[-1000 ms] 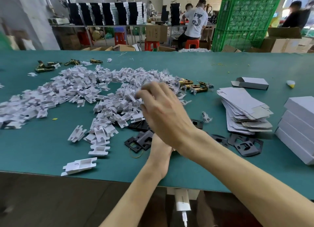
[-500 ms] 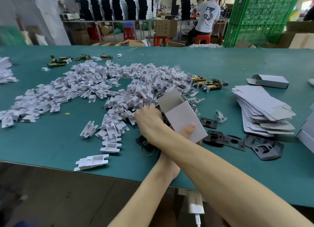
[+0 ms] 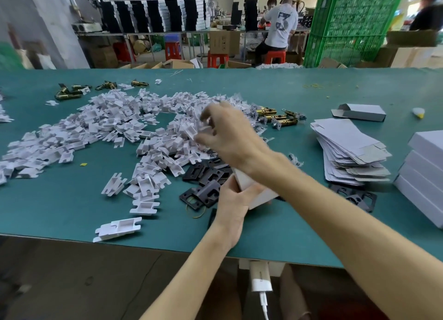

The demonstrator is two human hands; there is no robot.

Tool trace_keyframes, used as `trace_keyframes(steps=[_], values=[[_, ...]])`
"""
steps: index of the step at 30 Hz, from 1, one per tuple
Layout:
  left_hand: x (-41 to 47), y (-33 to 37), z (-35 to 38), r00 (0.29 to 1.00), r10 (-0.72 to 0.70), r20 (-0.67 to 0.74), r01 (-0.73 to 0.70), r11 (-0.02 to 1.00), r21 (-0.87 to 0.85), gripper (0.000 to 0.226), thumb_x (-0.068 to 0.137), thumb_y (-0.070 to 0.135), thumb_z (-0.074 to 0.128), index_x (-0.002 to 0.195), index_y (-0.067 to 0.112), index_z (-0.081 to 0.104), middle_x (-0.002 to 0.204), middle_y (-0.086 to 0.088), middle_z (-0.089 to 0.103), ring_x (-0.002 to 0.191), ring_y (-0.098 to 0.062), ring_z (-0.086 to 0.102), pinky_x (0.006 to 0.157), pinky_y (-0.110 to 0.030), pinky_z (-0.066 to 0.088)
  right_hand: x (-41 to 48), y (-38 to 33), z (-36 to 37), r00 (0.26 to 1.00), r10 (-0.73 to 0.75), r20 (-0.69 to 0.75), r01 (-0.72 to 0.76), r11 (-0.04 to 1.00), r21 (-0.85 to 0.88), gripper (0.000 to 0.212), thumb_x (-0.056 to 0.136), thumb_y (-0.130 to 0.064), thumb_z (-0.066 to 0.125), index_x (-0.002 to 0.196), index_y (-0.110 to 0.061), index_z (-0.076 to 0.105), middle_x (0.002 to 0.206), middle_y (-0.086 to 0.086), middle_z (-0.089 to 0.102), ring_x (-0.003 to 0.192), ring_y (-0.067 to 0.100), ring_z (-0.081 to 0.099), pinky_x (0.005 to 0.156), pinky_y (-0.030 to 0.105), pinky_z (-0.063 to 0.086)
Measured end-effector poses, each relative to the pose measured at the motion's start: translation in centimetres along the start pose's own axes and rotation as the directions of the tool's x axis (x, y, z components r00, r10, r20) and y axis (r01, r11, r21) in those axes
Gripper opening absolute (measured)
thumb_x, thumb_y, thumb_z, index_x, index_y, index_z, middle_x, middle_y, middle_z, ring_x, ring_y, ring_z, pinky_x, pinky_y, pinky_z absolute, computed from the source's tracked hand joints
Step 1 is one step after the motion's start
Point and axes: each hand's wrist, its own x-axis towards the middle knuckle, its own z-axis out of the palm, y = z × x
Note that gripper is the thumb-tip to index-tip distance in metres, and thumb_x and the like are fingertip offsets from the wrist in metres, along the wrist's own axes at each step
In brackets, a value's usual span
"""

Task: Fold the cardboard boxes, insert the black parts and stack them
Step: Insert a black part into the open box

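Head view: your left hand [image 3: 231, 200] grips white cardboard box [image 3: 243, 180] low over bench [image 3: 60, 200], near centre, just right of black parts [image 3: 206, 176]. Your right hand [image 3: 230, 135] crosses above it, fingers curled at white inserts [image 3: 107, 123]; blurred, can't tell if pinching one. Flat blanks [image 3: 347, 147] right; finished boxes [image 3: 426, 166] at right edge.

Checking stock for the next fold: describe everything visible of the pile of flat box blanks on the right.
The pile of flat box blanks is thin card, white faces with grey-brown flap backs, unfolded and fanned, lying flat on the green table mat. It sits between the right forearm and the stacked white boxes, nearer than one folded box. Black parts lie at its near edge. Nothing lies on top.
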Motion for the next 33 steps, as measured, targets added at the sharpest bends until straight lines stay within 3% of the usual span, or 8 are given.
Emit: trace_keyframes(steps=[2, 5, 9, 14, 18, 25, 29, 33], values=[[-0.1, 0.3, 0.4, 1.0, 0.009, 0.029, -0.01, 1.0, 0.005, 0.044, 0.078, 0.022, 0.084, 0.117, 0.01, 0.07, 0.112, -0.012, 0.078, 0.097, -0.024, 0.073, 0.076, -0.04, 0.058, -0.5, 1.0, -2.6, 0.999, 0.041, -0.015, -0.041, 0.999, -0.024, 0.03, 0.087, -0.028, 0.077, 0.104, -0.009, 0.061, 0.104, 0.0, 0.055, 0.083, 0.007, 0.054, 0.075, 0.018, 0.048], [-0.3, 0.5, 0.9, 0.997, 0.007, 0.079, -0.007, 1.0, -0.002, 0.041, 0.072, 0.031, 0.087, 0.109, 0.019, 0.073, 0.106, -0.005, 0.079, 0.094, -0.019, 0.075, 0.073, -0.032, 0.059, -1.9, 2.1, -5.1, 0.995, 0.004, -0.095, -0.007, 1.0, -0.027, 0.042, 0.085, -0.029, 0.08, 0.117, -0.008, 0.063, 0.108, 0.002, 0.061, 0.088, 0.013, 0.063, 0.086, 0.027, 0.054], [-0.4, 0.7, 0.9, 0.999, 0.012, 0.053, -0.011, 1.0, -0.023, 0.048, 0.076, 0.024, 0.088, 0.119, 0.012, 0.07, 0.112, -0.011, 0.077, 0.098, -0.024, 0.073, 0.072, -0.035, 0.059, -3.2, 3.8, -6.4, 0.979, -0.027, -0.201, 0.014, 0.998, -0.066, 0.045, 0.082, -0.03, 0.082, 0.117, -0.012, 0.061, 0.108, 0.002, 0.059, 0.084, 0.014, 0.065, 0.083, 0.033, 0.057], [-0.5, 0.8, 1.0, 0.998, 0.015, 0.058, -0.015, 1.0, -0.007, 0.047, 0.077, 0.024, 0.086, 0.119, 0.01, 0.07, 0.112, -0.012, 0.076, 0.094, -0.023, 0.072, 0.069, -0.034, 0.058, -4.3, 5.9, -6.0, 0.997, -0.014, -0.082, -0.011, 0.955, -0.297, 0.036, 0.084, -0.031, 0.08, 0.104, -0.006, 0.063, 0.109, 0.006, 0.053, 0.084, 0.022, 0.058, 0.082, 0.04, 0.053], [-0.5, 0.7, 1.0, 0.997, 0.014, 0.075, -0.013, 1.0, -0.017, 0.046, 0.078, 0.023, 0.086, 0.118, 0.009, 0.07, 0.112, -0.014, 0.076, 0.092, -0.024, 0.072, 0.066, -0.034, 0.058, -4.8, 6.5, -5.8, 0.995, -0.067, -0.071, 0.033, 0.917, -0.398, 0.032, 0.086, -0.026, 0.08, 0.103, -0.005, 0.063, 0.111, 0.006, 0.051, 0.09, 0.024, 0.056, 0.076, 0.035, 0.05], [-0.5, 0.7, 0.9, 0.997, 0.02, 0.069, -0.019, 1.0, -0.016, 0.051, 0.078, 0.026, 0.086, 0.123, 0.009, 0.068, 0.113, -0.013, 0.076, 0.094, -0.025, 0.073, 0.068, -0.037, 0.058, -4.7, 6.5, -6.5, 0.996, -0.074, 0.05, 0.089, 0.78, -0.619, 0.03, 0.096, -0.038, 0.065, 0.096, -0.01, 0.076, 0.124, 0.006, 0.053, 0.112, 0.023, 0.046, 0.087, 0.033, 0.045], [-0.5, 0.9, 1.0, 0.999, 0.007, 0.043, -0.005, 0.999, -0.052, 0.048, 0.081, 0.021, 0.086, 0.123, 0.006, 0.067, 0.113, -0.015, 0.075, 0.092, -0.025, 0.072, 0.067, -0.038, 0.058, -5.2, 7.6, -6.7, 0.998, -0.01, 0.057, 0.036, 0.883, -0.468, 0.042, 0.101, -0.044, 0.05, 0.106, -0.012, 0.078, 0.136, 0.004, 0.053, 0.12, 0.021, 0.047, 0.097, 0.032, 0.041], [-0.5, 0.8, 0.9, 0.999, 0.006, 0.043, -0.005, 1.0, -0.029, 0.042, 0.085, 0.017, 0.084, 0.122, 0.005, 0.067, 0.113, -0.014, 0.075, 0.094, -0.025, 0.072, 0.068, -0.037, 0.059, -7.0, 9.6, -6.4, 0.981, -0.008, -0.192, -0.03, 0.98, -0.195, 0.036, 0.105, -0.037, 0.05, 0.11, -0.011, 0.076, 0.119, 0.002, 0.062, 0.102, 0.016, 0.058, 0.088, 0.031, 0.046]])
